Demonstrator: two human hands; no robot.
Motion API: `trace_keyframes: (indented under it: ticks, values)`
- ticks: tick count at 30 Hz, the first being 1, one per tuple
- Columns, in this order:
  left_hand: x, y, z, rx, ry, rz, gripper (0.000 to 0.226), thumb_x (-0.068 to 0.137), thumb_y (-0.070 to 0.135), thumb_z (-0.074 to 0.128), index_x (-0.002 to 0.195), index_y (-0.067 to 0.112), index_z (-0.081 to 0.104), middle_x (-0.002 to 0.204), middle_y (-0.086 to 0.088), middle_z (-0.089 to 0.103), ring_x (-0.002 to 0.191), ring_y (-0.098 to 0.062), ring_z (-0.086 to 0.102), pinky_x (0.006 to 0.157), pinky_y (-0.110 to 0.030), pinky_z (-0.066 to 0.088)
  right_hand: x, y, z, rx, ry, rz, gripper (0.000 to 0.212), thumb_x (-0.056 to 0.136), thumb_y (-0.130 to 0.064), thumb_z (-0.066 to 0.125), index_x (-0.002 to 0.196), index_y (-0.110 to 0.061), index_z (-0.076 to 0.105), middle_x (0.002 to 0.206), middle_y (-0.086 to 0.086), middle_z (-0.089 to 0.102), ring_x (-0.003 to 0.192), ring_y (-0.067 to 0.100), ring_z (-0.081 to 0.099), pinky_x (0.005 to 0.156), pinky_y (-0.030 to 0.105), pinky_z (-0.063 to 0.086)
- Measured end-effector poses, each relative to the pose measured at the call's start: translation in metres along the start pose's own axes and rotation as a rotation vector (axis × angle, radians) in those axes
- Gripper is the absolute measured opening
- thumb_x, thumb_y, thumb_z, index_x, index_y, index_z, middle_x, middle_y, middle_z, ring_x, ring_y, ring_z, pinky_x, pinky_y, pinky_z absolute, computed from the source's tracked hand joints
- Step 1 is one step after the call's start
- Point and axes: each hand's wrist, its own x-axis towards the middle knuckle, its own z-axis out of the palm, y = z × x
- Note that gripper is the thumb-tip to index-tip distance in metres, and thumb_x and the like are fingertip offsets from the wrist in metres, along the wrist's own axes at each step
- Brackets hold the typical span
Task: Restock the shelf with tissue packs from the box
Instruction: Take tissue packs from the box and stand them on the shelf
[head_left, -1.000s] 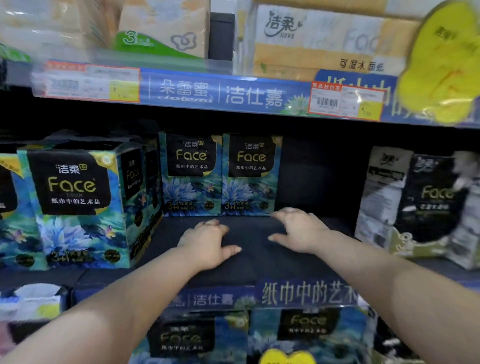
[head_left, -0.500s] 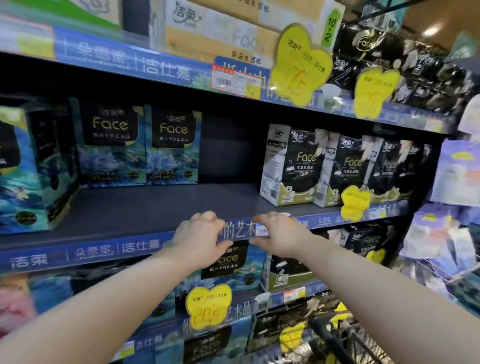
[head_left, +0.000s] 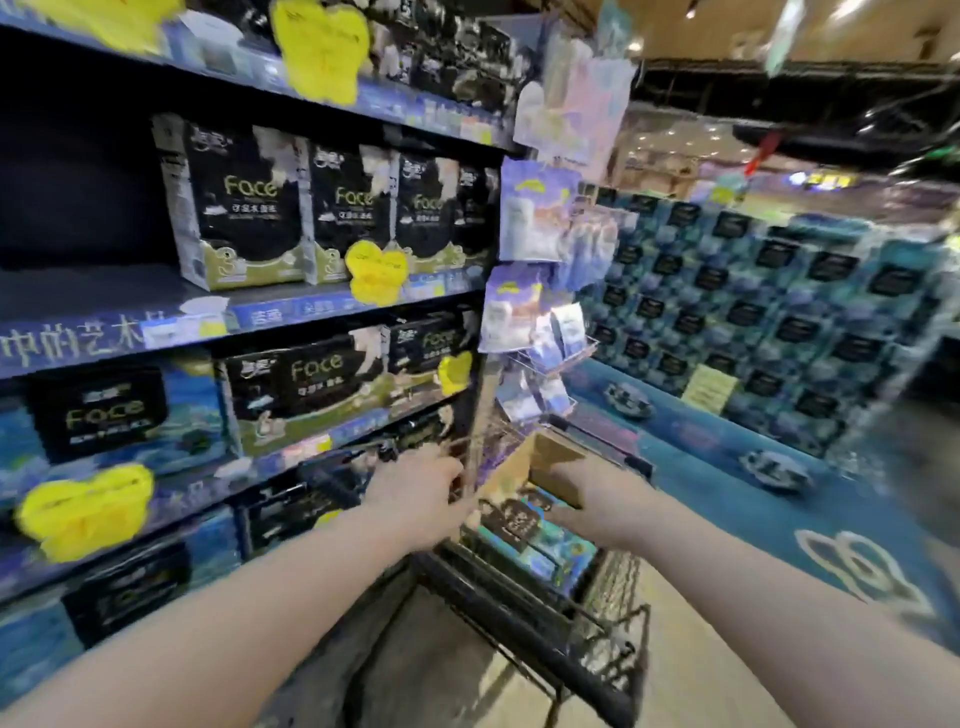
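Two bare forearms reach forward over a black wire cart (head_left: 540, 639). In it sits an open cardboard box (head_left: 556, 460), and inside that a blue pack (head_left: 524, 522) with its dark label facing up; blur hides its long axis. The left hand (head_left: 415, 493) is at the box's left edge, and the right hand (head_left: 597, 501) is just right of the pack. Blur hides whether the fingers grip anything. To the left, a shelf (head_left: 311, 317) carries upright black packs (head_left: 244, 208). Beyond stands a stacked blue display (head_left: 779, 312).
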Motion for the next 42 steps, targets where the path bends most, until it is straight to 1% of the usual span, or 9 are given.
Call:
trace_keyframes:
  ticks: [5,8,12,19,23,27,32,38,42]
  values:
    - [0.009,0.101,0.042,-0.011,-0.080,0.085,0.045,0.086,0.052,0.051,0.114,0.018,0.059,0.120,-0.008,0.052,0.116,-0.030,0.052,0.093,-0.041,0.047,-0.065,0.087,0.017,0.002,-0.016,0.101,0.055,0.088,-0.042,0.053,0.139,-0.025,0.043,0.138,0.005,0.052,0.125,0.026,0.050,0.102,0.035,0.043]
    - [0.017,0.140,0.062,0.012,-0.128,0.122,0.048,0.088,0.051,0.050,0.124,0.020,0.056,0.128,-0.007,0.050,0.121,-0.030,0.048,0.096,-0.041,0.043,-0.085,0.122,0.026,0.023,-0.043,0.156,0.051,0.091,-0.039,0.052,0.138,-0.022,0.042,0.140,0.005,0.050,0.127,0.025,0.048,0.103,0.037,0.042]
    - [0.041,0.172,0.088,0.048,-0.175,0.168,0.053,0.089,0.053,0.047,0.130,0.020,0.051,0.131,-0.004,0.047,0.123,-0.026,0.046,0.099,-0.043,0.043,-0.085,0.154,0.039,0.052,-0.049,0.196,0.057,0.091,-0.042,0.054,0.142,-0.027,0.036,0.145,0.002,0.044,0.130,0.024,0.045,0.106,0.042,0.041]
    - [0.115,0.190,0.140,0.025,-0.268,0.142,0.052,0.090,0.052,0.047,0.131,0.021,0.048,0.130,-0.002,0.049,0.118,-0.022,0.050,0.090,-0.038,0.045,-0.030,0.203,0.051,0.012,-0.151,0.170,0.054,0.093,-0.042,0.049,0.143,-0.028,0.034,0.145,0.002,0.043,0.130,0.026,0.045,0.109,0.047,0.037]
    - [0.168,0.180,0.172,-0.019,-0.339,0.051,0.052,0.089,0.053,0.047,0.129,0.020,0.050,0.126,-0.004,0.049,0.115,-0.024,0.051,0.088,-0.040,0.046,0.035,0.237,0.052,0.004,-0.217,0.139,0.055,0.093,-0.040,0.052,0.143,-0.030,0.034,0.146,0.002,0.043,0.130,0.024,0.045,0.108,0.042,0.040]
    - [0.207,0.162,0.201,-0.033,-0.439,-0.066,0.051,0.088,0.052,0.049,0.129,0.022,0.052,0.130,-0.004,0.049,0.119,-0.027,0.050,0.094,-0.042,0.046,0.094,0.257,0.055,0.040,-0.280,0.096,0.056,0.093,-0.037,0.054,0.144,-0.026,0.035,0.145,0.002,0.044,0.129,0.021,0.046,0.105,0.034,0.044]
    - [0.230,0.142,0.218,-0.046,-0.474,-0.200,0.049,0.087,0.054,0.049,0.123,0.021,0.053,0.123,-0.004,0.050,0.116,-0.026,0.051,0.088,-0.040,0.046,0.155,0.272,0.071,-0.013,-0.330,-0.002,0.057,0.093,-0.036,0.052,0.145,-0.025,0.034,0.147,0.001,0.042,0.134,0.020,0.042,0.107,0.034,0.039]
    - [0.237,0.113,0.233,-0.131,-0.446,-0.388,0.047,0.086,0.052,0.051,0.124,0.023,0.052,0.125,-0.004,0.050,0.117,-0.026,0.051,0.092,-0.039,0.047,0.232,0.271,0.100,-0.099,-0.427,-0.133,0.060,0.092,-0.041,0.051,0.146,-0.025,0.032,0.150,0.002,0.037,0.134,0.023,0.042,0.108,0.038,0.039]
    - [0.246,0.098,0.244,-0.173,-0.445,-0.545,0.053,0.088,0.051,0.051,0.131,0.020,0.048,0.131,-0.004,0.047,0.123,-0.026,0.048,0.097,-0.039,0.044,0.286,0.270,0.129,-0.113,-0.503,-0.211,0.062,0.091,-0.043,0.052,0.146,-0.023,0.032,0.149,0.004,0.037,0.133,0.024,0.043,0.108,0.040,0.039]
